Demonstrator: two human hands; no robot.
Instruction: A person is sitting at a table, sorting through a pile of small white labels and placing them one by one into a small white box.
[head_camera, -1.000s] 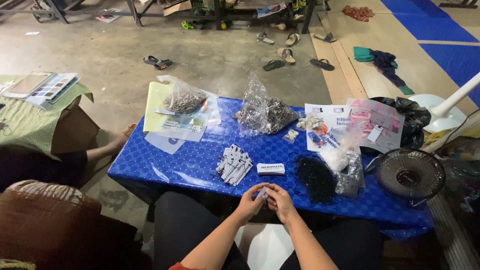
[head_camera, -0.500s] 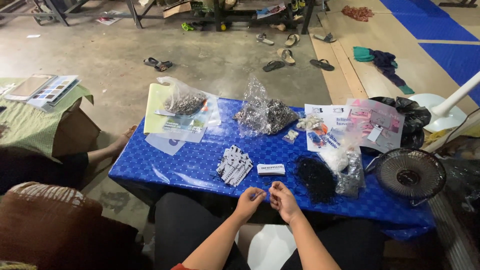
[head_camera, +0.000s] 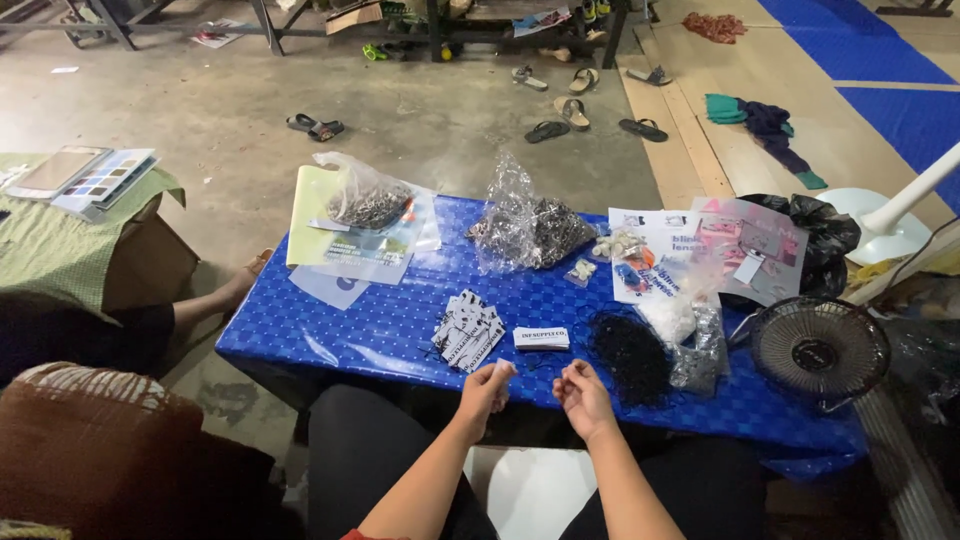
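Left hand and right hand are held apart at bench near edge. Fingers of both are pinched narrow; item held, if any, cannot be told. White label lies at 12 o'clock, card stack at 11, black pile at 2.

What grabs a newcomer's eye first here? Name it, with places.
The bright blue checkered table cover fills the middle, strewn with clear plastic bags of small dark metal parts. At its near edge, the left hand and right hand pinch something tiny. A small black fan sits at the right end.
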